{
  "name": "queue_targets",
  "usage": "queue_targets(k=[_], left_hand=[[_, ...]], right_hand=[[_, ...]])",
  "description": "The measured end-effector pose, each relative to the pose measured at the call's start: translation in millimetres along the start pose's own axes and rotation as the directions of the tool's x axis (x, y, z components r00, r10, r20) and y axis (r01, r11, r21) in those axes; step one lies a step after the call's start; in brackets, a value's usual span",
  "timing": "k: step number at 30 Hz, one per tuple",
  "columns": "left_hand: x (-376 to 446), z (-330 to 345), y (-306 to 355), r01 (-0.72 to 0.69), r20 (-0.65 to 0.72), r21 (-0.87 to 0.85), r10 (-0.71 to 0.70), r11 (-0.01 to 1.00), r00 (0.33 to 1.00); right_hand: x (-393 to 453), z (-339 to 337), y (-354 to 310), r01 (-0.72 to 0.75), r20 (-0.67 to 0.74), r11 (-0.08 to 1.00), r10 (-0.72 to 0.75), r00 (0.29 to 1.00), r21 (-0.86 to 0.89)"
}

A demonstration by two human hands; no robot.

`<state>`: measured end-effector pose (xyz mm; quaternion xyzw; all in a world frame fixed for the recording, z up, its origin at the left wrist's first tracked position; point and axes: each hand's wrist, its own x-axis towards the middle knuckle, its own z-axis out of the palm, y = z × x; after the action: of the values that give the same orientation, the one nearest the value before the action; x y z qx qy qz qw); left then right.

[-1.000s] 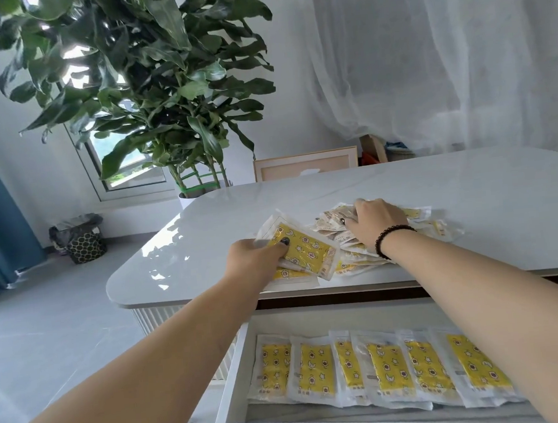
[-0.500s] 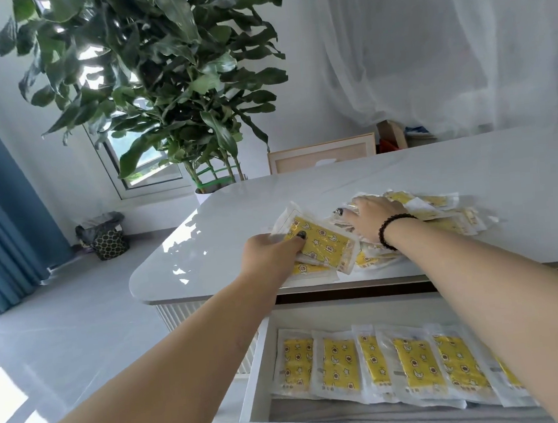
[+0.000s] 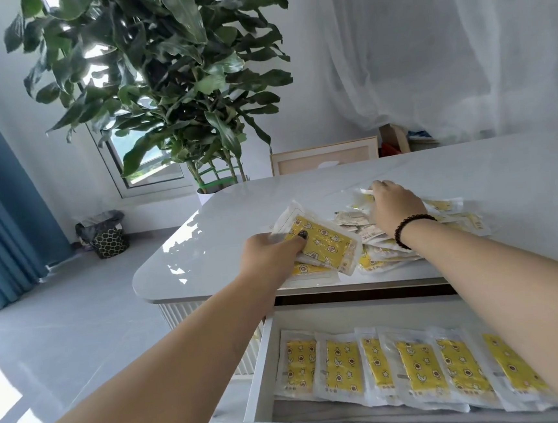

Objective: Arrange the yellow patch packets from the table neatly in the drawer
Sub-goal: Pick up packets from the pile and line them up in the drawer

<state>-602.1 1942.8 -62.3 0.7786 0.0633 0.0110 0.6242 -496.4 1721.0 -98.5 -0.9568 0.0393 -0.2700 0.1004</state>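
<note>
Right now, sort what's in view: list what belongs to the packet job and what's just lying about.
Job:
left hand gripping held packet
right hand on packet pile
packets in drawer
drawer
table

Lying about:
potted plant
picture frame
bin
curtains

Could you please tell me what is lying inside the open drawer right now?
Six yellow patch packets lie overlapping in the drawer; the right forearm covers its right end.

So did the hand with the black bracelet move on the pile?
Yes. The right hand has reached farther across the packet pile, toward the table's far side, away from the drawer.
</note>
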Motion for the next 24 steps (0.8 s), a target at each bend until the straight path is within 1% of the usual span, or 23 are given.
queue_targets(k=[2,4,5,7,9,11,15,17,19,21,22,24], left_hand=[[0,-2,2,-0.001,0.006,-0.009,0.001,1.000,1.000],[-2,-4,4,-0.001,0.006,-0.017,0.002,1.000,1.000],[-3,-5,6,-0.002,0.004,-0.022,0.002,1.000,1.000],[-6,-6,10,-0.002,0.008,-0.030,0.002,1.000,1.000],[-11,-6,13,-0.001,0.024,-0.037,0.002,0.999,1.000],[-17,-6,16,0.000,0.064,-0.033,0.002,0.999,0.998],[-33,-5,19,-0.004,0.160,0.013,0.002,1.000,0.987],[-40,-6,19,-0.008,0.226,0.032,0.001,0.999,0.974],[-48,-6,20,-0.021,0.305,0.037,0.009,0.999,0.952],[-56,-4,19,-0.041,0.371,0.042,0.023,0.998,0.928],[-60,-3,19,-0.054,0.401,0.046,0.032,0.997,0.916],[-65,0,18,-0.079,0.451,0.050,0.048,0.996,0.891]], right_hand=[[-3,-17,-2,-0.031,-0.108,0.988,0.047,0.993,0.150],[-5,-40,-7,-0.076,-0.171,0.924,0.150,0.974,0.375],[-6,-54,-11,-0.105,-0.166,0.860,0.214,0.963,0.499],[-11,-80,-19,-0.160,-0.101,0.701,0.315,0.944,0.695],[-22,-102,-25,-0.192,-0.031,0.578,0.354,0.935,0.793],[-39,-116,-26,-0.215,0.026,0.506,0.355,0.935,0.835],[-82,-134,-17,-0.286,0.150,0.468,0.306,0.940,0.836],[-105,-140,-9,-0.296,0.188,0.500,0.254,0.949,0.814],[-125,-146,-2,-0.275,0.205,0.557,0.187,0.961,0.784],[-141,-153,1,-0.223,0.193,0.606,0.114,0.974,0.763],[-146,-156,1,-0.193,0.181,0.623,0.083,0.980,0.758],[-153,-158,-2,-0.157,0.166,0.623,0.044,0.985,0.767]])
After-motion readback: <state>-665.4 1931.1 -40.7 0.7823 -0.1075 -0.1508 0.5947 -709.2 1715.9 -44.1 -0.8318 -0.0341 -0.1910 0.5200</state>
